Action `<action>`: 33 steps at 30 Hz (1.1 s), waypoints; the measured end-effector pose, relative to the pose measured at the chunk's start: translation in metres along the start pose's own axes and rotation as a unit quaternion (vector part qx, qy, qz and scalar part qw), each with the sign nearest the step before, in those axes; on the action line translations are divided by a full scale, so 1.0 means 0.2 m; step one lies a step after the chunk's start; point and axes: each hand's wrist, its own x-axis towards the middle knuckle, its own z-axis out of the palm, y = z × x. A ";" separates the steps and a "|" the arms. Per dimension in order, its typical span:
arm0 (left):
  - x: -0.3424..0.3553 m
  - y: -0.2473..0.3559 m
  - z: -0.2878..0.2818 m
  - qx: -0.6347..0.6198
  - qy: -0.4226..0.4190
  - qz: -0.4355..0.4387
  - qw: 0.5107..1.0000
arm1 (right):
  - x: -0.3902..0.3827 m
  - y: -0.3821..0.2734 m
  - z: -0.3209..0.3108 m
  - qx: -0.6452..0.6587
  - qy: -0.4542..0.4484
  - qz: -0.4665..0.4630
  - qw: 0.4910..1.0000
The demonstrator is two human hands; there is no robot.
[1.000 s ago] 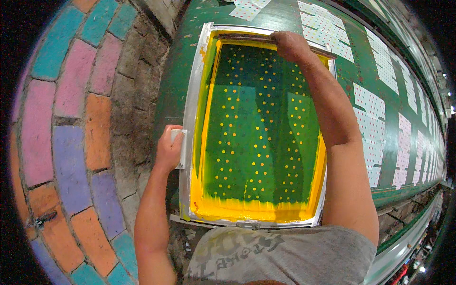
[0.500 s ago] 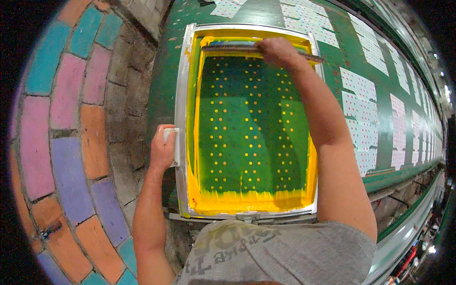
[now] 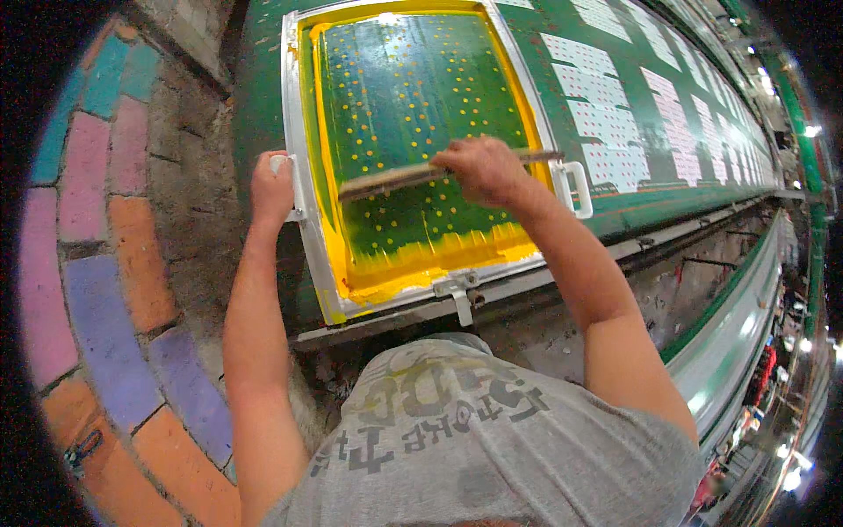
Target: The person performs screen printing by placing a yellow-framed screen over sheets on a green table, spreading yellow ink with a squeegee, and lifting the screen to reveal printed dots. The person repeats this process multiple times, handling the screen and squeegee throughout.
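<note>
A screen-printing frame (image 3: 292,97) with pale rails lies on the green table, its mesh (image 3: 413,97) covered in rows of small dots. My right hand (image 3: 483,171) is closed round the squeegee (image 3: 386,182), a long bar lying slightly tilted across the lower half of the mesh. Yellow ink (image 3: 430,255) is pooled along the near end and smeared up the inner sides. At the frame's left side, my left hand (image 3: 270,189) grips a white handle (image 3: 293,186), partly hidden by the fingers. A matching white handle (image 3: 577,189) on the right side is free.
The long green table (image 3: 255,114) carries several dotted white sheets (image 3: 606,132) to the right. A metal bracket (image 3: 457,288) sits at the frame's near edge, above the table's rail (image 3: 650,252). Painted bricks (image 3: 114,325) lie on the left.
The squeegee in my right hand has come from the far end of the mesh toward me. My left hand keeps its grip. The view has shifted, so the frame sits higher and further left.
</note>
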 end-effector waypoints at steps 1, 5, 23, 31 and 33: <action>0.01 -0.01 0.01 0.001 0.006 0.015 1.000 | -0.09 -0.08 0.02 -0.002 0.002 0.008 1.000; 0.04 -0.09 0.05 -0.016 0.010 0.044 0.999 | -0.43 -0.38 0.07 -0.002 0.016 0.013 1.000; 0.16 -0.28 0.12 0.118 -0.016 0.066 0.991 | -0.70 -0.51 0.25 -0.055 -0.111 -0.078 0.989; 0.16 -0.20 0.10 0.309 -0.031 0.116 0.944 | -1.08 -0.42 0.25 0.105 0.067 -0.112 0.986; 0.17 -0.27 0.13 0.299 0.021 0.052 0.953 | -1.18 -0.36 0.25 0.151 0.106 -0.099 0.978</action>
